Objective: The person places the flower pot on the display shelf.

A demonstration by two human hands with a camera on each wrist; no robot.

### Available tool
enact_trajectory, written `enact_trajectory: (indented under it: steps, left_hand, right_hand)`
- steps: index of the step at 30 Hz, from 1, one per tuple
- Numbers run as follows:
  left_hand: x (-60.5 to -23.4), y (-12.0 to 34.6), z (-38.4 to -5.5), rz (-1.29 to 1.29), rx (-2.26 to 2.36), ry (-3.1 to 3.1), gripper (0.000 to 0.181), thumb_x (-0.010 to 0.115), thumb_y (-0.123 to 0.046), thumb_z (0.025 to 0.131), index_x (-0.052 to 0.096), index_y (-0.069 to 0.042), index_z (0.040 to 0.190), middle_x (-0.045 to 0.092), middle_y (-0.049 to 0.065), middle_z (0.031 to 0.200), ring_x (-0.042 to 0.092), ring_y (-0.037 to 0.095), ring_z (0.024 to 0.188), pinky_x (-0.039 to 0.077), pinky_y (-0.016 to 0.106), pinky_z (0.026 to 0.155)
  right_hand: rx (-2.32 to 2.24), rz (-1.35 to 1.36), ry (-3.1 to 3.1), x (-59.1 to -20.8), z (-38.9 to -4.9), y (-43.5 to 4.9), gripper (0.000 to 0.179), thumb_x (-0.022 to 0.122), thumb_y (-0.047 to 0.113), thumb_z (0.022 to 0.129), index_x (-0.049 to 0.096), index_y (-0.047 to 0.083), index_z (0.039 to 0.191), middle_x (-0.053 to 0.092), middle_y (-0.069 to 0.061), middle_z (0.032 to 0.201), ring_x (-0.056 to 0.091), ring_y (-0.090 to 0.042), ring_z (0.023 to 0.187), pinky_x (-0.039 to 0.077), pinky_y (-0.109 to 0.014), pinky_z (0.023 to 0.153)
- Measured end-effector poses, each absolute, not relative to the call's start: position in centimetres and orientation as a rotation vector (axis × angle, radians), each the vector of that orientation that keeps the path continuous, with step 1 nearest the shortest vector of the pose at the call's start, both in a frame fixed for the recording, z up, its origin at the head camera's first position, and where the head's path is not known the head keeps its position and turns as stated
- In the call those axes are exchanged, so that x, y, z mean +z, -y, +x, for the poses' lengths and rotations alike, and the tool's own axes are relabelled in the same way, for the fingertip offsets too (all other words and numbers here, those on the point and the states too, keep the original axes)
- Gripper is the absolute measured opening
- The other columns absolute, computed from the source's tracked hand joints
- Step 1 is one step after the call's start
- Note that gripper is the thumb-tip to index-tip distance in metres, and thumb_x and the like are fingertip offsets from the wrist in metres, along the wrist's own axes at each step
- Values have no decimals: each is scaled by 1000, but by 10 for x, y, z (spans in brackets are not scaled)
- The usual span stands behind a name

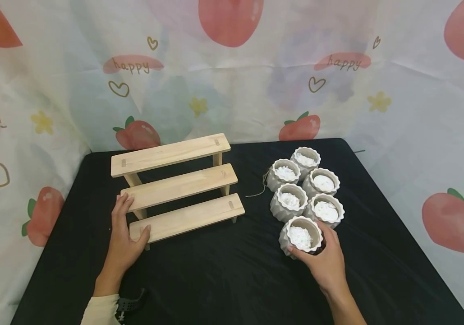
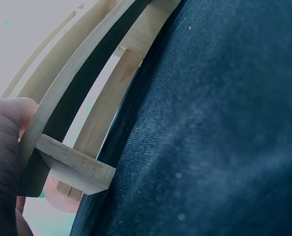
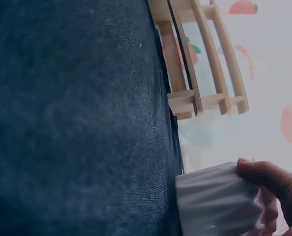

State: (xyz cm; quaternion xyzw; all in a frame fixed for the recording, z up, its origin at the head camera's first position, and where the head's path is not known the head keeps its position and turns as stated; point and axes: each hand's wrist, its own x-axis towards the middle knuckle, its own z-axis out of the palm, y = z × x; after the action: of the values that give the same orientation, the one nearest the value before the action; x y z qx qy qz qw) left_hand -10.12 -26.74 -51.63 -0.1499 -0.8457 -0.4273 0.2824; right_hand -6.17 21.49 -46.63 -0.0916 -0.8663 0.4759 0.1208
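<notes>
A person holds the left end of a three-tiered wooden stand [image 1: 179,187] with the left hand [image 1: 124,243], thumb over the lowest shelf [image 1: 193,217] and fingertips on the middle shelf [image 1: 199,180]. Well apart, to the right of the stand, the right hand [image 1: 328,261] grips a fluted white pot [image 1: 285,240], thumb on its near side and fingers round its right. The pot, with white filling [image 1: 300,238] inside, appears close to the black surface [image 1: 215,280]; whether its base touches is hard to tell. Five other pots [image 1: 278,210] cluster right of the stand, beyond the gripped one, and a thin cord [image 1: 263,185] lies between them and the stand. A fruit-print cloth [image 1: 232,99] hangs behind the stand. The step in hand looks like securing the nearest pot; the next move would seem to call for a firm, level lift clear of its neighbours, with the stand kept steady.
</notes>
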Motion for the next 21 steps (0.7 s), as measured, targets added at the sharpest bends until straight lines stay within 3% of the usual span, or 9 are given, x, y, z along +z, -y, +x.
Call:
enact_trajectory:
  steps: [7, 14, 21]
  left_hand:
    - [-515, 268, -100, -405, -1135, 2258, 89, 74, 1, 79, 33, -3, 158, 19, 16, 166, 8, 47, 153, 8, 51, 122]
    - [-516, 268, -100, -400, -1142, 2263, 89, 74, 2, 80, 32, -3, 158, 19, 16, 167, 6, 41, 155, 8, 51, 122]
    - [-517, 267, -100, -394, -1141, 2268, 89, 74, 2, 80, 32, -4, 158, 19, 14, 167, 7, 47, 154, 9, 53, 122]
  right_hand:
    - [1473, -256, 2428, -461, -60, -213, 91, 99, 5, 64, 57, 12, 145, 65, -8, 130, 59, -15, 107, 45, -15, 81]
    - [1606, -205, 2245, -457, -62, -211, 89, 96, -7, 63, 60, 9, 142, 64, -8, 124, 61, -16, 103, 50, -15, 77]
    - [1663, -167, 2144, -444, -68, -209, 88, 92, -14, 63, 60, 8, 142, 64, -10, 124, 61, -20, 103, 53, -17, 76]
